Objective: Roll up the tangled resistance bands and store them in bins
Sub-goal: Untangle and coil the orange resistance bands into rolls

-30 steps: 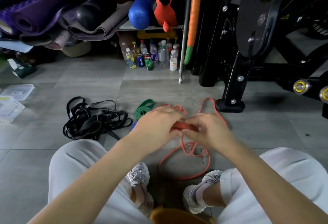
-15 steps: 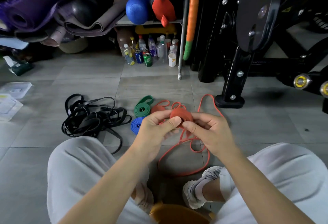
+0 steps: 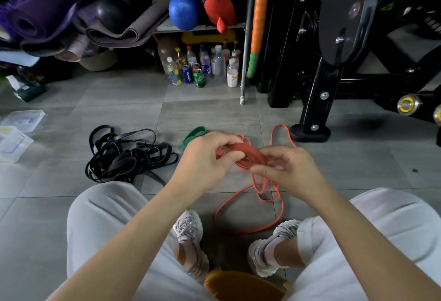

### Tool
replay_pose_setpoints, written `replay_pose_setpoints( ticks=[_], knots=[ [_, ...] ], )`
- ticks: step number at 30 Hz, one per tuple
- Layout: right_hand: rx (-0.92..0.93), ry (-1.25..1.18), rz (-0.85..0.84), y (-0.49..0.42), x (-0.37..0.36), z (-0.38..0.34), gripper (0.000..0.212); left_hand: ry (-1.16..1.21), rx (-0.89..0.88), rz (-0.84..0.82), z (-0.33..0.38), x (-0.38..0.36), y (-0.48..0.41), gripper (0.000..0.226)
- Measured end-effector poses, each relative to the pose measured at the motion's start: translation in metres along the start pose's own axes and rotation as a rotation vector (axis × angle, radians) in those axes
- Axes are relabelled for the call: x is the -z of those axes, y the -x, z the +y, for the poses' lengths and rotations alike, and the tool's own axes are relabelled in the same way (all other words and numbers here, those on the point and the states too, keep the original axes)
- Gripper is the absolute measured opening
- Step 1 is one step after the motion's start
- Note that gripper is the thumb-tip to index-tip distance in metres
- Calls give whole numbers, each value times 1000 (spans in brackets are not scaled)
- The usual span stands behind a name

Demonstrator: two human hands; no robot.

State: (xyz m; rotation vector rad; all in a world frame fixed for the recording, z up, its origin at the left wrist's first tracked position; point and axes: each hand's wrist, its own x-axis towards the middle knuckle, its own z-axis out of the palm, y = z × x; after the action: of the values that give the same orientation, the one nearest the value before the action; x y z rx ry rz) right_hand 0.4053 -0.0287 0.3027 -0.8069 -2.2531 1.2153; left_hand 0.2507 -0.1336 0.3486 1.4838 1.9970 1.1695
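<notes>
Red resistance band (image 3: 248, 156): half-rolled coil, held above the floor between my two hands.
Hidden: my left hand (image 3: 205, 159) covers the coil's left end; the green band (image 3: 193, 134) behind it shows only partly.
Axis: a flattened oval, long axis running upper left to lower right, face tilted up toward me.
Grip: left hand pinches the left end; right hand (image 3: 291, 169) pinches the right edge.
Tail: loose loops hang to the floor between my shoes (image 3: 188, 229).
</notes>
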Motion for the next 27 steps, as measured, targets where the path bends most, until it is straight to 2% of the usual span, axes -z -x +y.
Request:
replay_pose_setpoints(
  ticks=[3,6,8,10,12,16,18,20,23,24,25,27],
  knots=[
    [-41,-115,61,2,-3,0,11,322,106,99,-3,-5,3,35],
    [-41,-330,133,5,-9,-11,18,589,203,192,-7,-15,5,21],
    [-20,-414,164,5,-14,-21,13,790,289,195,-8,-21,7,14],
    [-10,-431,192,4,-18,-25,16,955,352,192,-9,-26,9,22],
    [1,-414,202,3,-17,-26,19,1020,375,190,-8,-27,10,25],
    [-5,-342,220,4,-11,-30,14,1033,345,181,-8,-23,10,31],
    [6,-352,232,4,-9,-34,12,1068,338,183,-9,-22,9,25],
    [16,-392,242,4,-11,-37,14,1111,372,177,-7,-26,10,21],
    [8,-381,253,5,-17,-29,10,1205,469,144,-10,-32,13,28],
    [3,-355,237,5,-17,-24,8,1169,468,112,-12,-32,14,26],
    [-2,-315,211,6,-15,-19,18,1028,424,76,-14,-29,14,21],
    [8,-158,137,5,-10,-11,34,484,215,17,-17,-19,12,25]
  ],
)
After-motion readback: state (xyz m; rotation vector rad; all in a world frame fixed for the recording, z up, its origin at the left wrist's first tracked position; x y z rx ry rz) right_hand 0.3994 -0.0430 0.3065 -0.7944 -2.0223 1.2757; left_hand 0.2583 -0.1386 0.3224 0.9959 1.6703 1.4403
